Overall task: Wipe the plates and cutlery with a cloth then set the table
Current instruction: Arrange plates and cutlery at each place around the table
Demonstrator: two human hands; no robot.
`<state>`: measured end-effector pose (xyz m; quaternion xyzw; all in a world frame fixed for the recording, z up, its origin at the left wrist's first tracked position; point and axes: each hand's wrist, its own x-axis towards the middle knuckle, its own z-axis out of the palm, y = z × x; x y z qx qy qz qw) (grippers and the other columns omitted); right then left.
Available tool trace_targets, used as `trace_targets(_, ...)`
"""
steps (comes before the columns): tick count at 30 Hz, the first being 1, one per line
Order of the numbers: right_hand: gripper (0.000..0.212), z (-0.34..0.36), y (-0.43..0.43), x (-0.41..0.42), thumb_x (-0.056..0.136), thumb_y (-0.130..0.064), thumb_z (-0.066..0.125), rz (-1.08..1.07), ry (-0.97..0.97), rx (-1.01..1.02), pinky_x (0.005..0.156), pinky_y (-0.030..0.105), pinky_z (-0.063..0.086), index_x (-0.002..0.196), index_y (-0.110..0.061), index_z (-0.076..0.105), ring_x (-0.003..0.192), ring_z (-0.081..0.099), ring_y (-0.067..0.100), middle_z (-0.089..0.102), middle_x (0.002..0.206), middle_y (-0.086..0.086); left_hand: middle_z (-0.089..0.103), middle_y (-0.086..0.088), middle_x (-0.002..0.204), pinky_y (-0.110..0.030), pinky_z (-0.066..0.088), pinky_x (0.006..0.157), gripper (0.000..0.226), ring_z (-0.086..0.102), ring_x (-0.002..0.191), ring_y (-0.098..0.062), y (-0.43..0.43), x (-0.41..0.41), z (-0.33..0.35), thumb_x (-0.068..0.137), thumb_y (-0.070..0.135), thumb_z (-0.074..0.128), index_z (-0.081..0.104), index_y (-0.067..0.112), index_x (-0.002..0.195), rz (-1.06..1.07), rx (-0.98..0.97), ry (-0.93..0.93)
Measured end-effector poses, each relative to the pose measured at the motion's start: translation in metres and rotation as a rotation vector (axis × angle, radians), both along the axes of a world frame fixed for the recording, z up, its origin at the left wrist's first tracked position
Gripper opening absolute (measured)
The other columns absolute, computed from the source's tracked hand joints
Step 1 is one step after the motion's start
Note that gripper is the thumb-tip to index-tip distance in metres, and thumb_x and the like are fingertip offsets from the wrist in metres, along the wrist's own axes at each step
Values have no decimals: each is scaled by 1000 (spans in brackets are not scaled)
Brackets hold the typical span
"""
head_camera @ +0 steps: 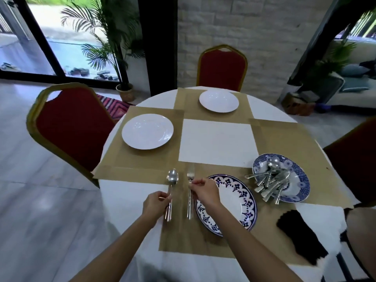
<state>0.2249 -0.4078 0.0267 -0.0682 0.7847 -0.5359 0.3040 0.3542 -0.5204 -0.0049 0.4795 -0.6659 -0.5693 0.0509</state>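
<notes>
1. Steel spoon (172, 177) lies at the near edge of the table (217, 139); the left hand (156, 204) grips its handle, hiding part.
2. Right hand (203, 192) pinches the fork (190, 172), covering the left rim of the plate (238, 200).
3. Cloth (301, 235): near-right edge.

Far red chair (222, 68) against brick wall (264, 37); left red chair (69, 127) near potted palm (114, 58); sofa (350, 96) far right.
</notes>
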Motion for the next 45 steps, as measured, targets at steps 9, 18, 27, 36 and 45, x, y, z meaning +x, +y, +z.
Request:
trace_targets(9,7,-6,-3,34,81,-9,74,-79,33,75,65,26,58,85,-13,69,70,66,14,70,83,5,64,-1,67,-38,53,74,11,58,67,-20,-11,14,-12,87,27,68,65,22,76,-51,-26,-55)
trace_targets(18,8,-7,-3,40,82,-11,74,-73,37,130,70,31,60,86,-14,68,75,68,17,70,81,2,71,-2,82,-38,56,80,10,67,83,-22,-13,19,-18,84,30,69,69,20,82,-154,-105,-100)
trace_targets(27,8,-6,2,50,82,-16,73,-65,165,210,79,23,52,87,-20,68,82,65,8,68,82,-7,67,0,82,-19,35,60,12,56,73,-12,-7,13,-11,85,25,68,67,15,91,-259,-353,-184)
trace_targets(36,5,-6,0,56,86,-16,67,-32,256,294,71,18,47,90,-19,65,81,61,9,64,83,-7,61,3,75,-13,31,51,17,57,69,-12,-4,13,-10,80,19,74,57,16,83,-293,-364,-127)
trace_targets(45,14,-4,-32,55,94,-8,52,97,380,565,77,34,53,106,-8,59,94,63,25,64,104,11,62,-1,93,-18,33,64,38,57,82,-13,0,21,-13,85,18,68,61,23,122,-478,-560,-42)
